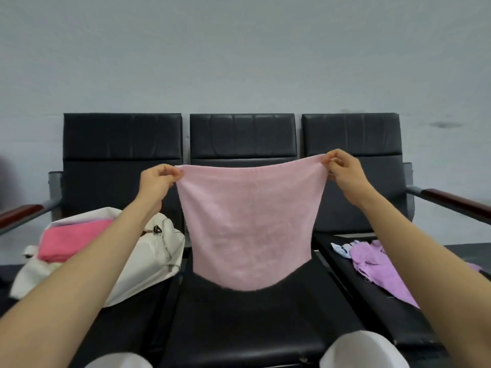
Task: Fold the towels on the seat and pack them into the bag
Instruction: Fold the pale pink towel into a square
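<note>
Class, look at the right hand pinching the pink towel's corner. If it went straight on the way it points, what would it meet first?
Probably the black backrest of the right-hand seat, behind the right hand. Nothing else shows between them, though depth is hard to judge.

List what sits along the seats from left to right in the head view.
Left armrest → white bag holding a folded hot-pink towel → pale pink towel, held up → small pale blue cloth → purple towel → right armrest.
</note>
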Demonstrator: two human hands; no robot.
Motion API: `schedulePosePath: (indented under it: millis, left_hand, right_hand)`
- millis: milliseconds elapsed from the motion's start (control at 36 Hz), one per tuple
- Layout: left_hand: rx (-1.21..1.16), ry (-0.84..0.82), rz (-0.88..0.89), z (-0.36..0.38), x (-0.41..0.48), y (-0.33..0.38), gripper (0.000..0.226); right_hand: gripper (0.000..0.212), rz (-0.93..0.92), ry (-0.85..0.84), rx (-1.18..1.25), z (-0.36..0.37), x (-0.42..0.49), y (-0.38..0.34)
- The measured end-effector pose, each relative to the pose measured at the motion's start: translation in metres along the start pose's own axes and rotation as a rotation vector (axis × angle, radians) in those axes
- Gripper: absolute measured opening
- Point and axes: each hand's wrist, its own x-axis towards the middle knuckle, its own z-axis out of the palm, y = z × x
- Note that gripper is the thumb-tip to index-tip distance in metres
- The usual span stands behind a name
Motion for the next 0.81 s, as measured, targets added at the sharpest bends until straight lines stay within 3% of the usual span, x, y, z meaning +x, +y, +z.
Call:
schedulePosePath:
  millis: [194, 306, 389, 472, 611, 694, 806]
  left_hand:
    - [0.106, -0.139, -0.004, -0.007, 0.008, 0.003, 0.017]
    - [0.259, -0.324, -0.174, -0.009, 0.008, -0.007, 0.019]
    - [0.206, -0.270, -0.243, -0.003, 0.007, -0.023, 0.018]
    - [0.036, -0.176, -0.229, 0.007, 0.009, -0.032, 0.021]
    - [-0.091, -0.115, -0.083, 0.019, 0.021, -0.032, 0.030]
    - [-0.086, -0.178, -0.075, 0.019, 0.025, -0.034, 0.029]
    - [-0.090, -0.277, -0.183, 0.012, 0.018, -0.059, 0.030]
  right_hand:
    - [0.029, 0.086, -0.111, -0.150, -0.008, 0.001, -0.005]
    - [0.027, 0.245, -0.248, -0.206, -0.009, -0.002, 0.011]
    - [0.025, 0.352, -0.279, -0.167, -0.001, -0.003, 0.022]
    - [0.019, 0.381, -0.255, 0.018, 0.010, 0.001, 0.031]
    - [0.022, 0.187, -0.097, 0.090, 0.024, 0.015, 0.037]
    - [0.023, 0.142, -0.057, 0.104, 0.029, 0.016, 0.037]
    - [0.018, 0.260, -0.096, 0.084, 0.031, 0.008, 0.052]
